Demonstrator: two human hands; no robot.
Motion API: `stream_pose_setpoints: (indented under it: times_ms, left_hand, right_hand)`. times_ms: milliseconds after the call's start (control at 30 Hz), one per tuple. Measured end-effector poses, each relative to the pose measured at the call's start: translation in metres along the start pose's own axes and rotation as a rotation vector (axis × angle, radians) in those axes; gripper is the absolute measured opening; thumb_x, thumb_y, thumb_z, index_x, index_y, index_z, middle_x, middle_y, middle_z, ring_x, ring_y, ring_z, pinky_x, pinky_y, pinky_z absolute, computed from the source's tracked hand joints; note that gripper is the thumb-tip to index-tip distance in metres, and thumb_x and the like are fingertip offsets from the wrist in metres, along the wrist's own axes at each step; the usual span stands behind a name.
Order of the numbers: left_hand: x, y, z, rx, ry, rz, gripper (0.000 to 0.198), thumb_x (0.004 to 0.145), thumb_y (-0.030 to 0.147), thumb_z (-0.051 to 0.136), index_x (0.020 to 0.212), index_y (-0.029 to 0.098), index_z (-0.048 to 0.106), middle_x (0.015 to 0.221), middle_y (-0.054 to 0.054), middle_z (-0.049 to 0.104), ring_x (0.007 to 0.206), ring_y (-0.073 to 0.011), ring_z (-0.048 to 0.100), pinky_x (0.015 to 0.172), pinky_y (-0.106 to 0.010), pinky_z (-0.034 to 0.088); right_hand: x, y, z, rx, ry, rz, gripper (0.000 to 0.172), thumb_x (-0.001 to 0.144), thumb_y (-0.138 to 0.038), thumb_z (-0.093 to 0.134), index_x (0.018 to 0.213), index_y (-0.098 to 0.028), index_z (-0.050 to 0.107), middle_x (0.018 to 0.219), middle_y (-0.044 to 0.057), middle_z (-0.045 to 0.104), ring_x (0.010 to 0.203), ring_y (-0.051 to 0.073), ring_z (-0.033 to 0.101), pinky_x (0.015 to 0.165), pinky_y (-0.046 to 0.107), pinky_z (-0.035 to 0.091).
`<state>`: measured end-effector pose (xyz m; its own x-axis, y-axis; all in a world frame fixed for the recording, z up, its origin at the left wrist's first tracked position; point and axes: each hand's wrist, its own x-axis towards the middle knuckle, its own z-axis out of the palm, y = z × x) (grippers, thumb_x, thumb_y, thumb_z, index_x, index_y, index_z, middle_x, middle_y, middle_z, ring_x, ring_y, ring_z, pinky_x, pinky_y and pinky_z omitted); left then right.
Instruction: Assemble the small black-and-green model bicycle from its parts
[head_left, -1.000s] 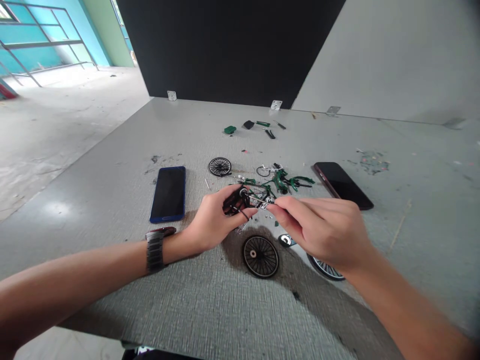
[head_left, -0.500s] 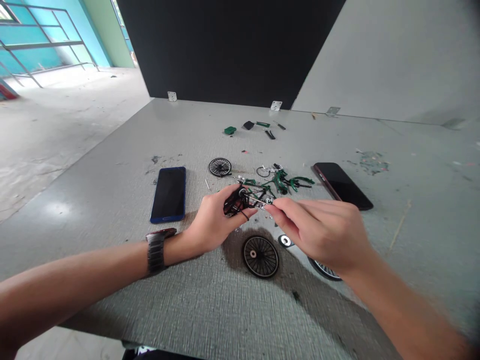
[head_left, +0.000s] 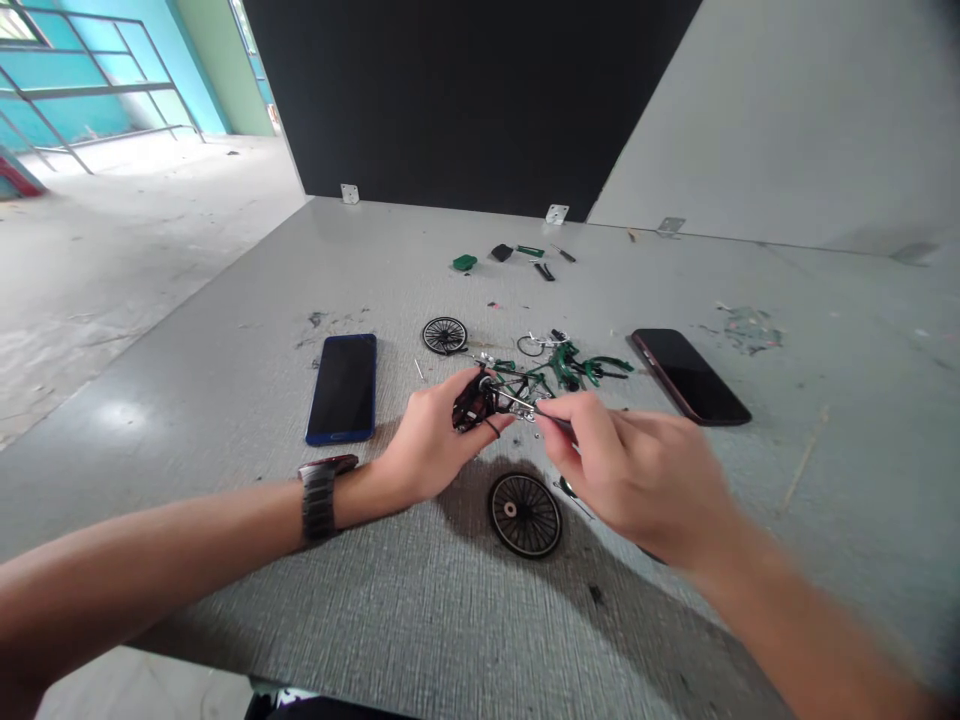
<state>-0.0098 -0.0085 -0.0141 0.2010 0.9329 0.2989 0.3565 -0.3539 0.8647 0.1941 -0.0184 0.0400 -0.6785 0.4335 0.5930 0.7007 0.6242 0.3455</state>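
Observation:
My left hand (head_left: 431, 440), with a watch on its wrist, is closed around a black model bicycle part (head_left: 471, 410) that has a pale round hub. Much of this part is hidden by the fingers and thumb. My right hand (head_left: 637, 470) pinches a small screwdriver (head_left: 525, 403), whose thin metal shaft points left to the hub. Just below the hands a spoked toy wheel (head_left: 525, 515) lies flat on the table. Behind them are green model bicycle pieces (head_left: 570, 365) and another spoked wheel (head_left: 445, 335).
A blue-edged phone (head_left: 342, 388) lies to the left and a dark red phone (head_left: 690, 375) to the right. Farther back are a green piece (head_left: 465, 262), a black piece (head_left: 502, 253) and a small tool (head_left: 564, 254). A black panel (head_left: 465, 100) stands at the table's back edge.
My right hand has shifted slightly, showing more of the screwdriver's dark handle and covering the wheel beneath it. My left hand keeps its hold. The whole view has drifted a little.

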Motion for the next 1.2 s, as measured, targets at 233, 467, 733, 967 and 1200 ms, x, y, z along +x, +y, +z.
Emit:
stream_pose_setpoints:
  times_ms: [233,467,733,967,1200]
  left_hand:
    - [0.0003,0.0007,-0.0001,-0.007,-0.024,0.003,0.034,0.089,0.035,0.07,0.116,0.015,0.065,0.09,-0.005,0.073,0.079,-0.018,0.066,0.07,-0.031,0.053]
    - [0.0007,0.0021,0.0016,0.022,-0.038,-0.003,0.033,0.089,0.036,0.069,0.115,0.015,0.066,0.09,-0.005,0.073,0.079,-0.0176,0.065,0.071,-0.031,0.053]
    - [0.0005,0.0011,0.0016,0.035,-0.042,0.014,0.033,0.09,0.034,0.069,0.117,0.016,0.065,0.089,-0.004,0.072,0.079,-0.0177,0.065,0.07,-0.03,0.05]
    - [0.001,0.0038,0.0017,0.037,-0.039,-0.018,0.033,0.09,0.036,0.069,0.115,0.015,0.066,0.09,-0.004,0.073,0.079,-0.0168,0.064,0.071,-0.029,0.05]
    - [0.0018,0.0059,0.0007,0.06,-0.04,0.0,0.028,0.09,0.034,0.068,0.111,0.015,0.067,0.091,-0.004,0.072,0.078,-0.0165,0.063,0.068,-0.028,0.048]
  right_hand:
    - [0.0056,-0.0025,-0.0046,-0.095,0.031,-0.001,0.033,0.1,-0.028,0.057,0.068,-0.02,0.051,0.047,-0.006,0.05,0.042,0.009,0.043,0.047,0.027,0.027]
    - [-0.0006,0.0018,0.0003,-0.096,0.029,0.016,0.023,0.098,-0.031,0.054,0.079,-0.018,0.057,0.048,-0.005,0.052,0.041,0.011,0.047,0.045,0.027,0.027]
    - [0.0016,0.0007,-0.0005,-0.14,0.052,-0.005,0.035,0.099,-0.032,0.056,0.067,-0.02,0.051,0.045,-0.006,0.048,0.04,0.01,0.042,0.045,0.027,0.026]
    - [0.0006,0.0009,-0.0029,-0.066,-0.005,-0.016,0.027,0.098,-0.024,0.051,0.072,-0.019,0.055,0.046,-0.006,0.048,0.041,0.01,0.042,0.047,0.027,0.027]
    - [0.0033,-0.0034,-0.0043,-0.071,0.031,0.016,0.033,0.097,-0.029,0.06,0.067,-0.02,0.051,0.046,-0.006,0.049,0.042,0.009,0.041,0.047,0.027,0.028]
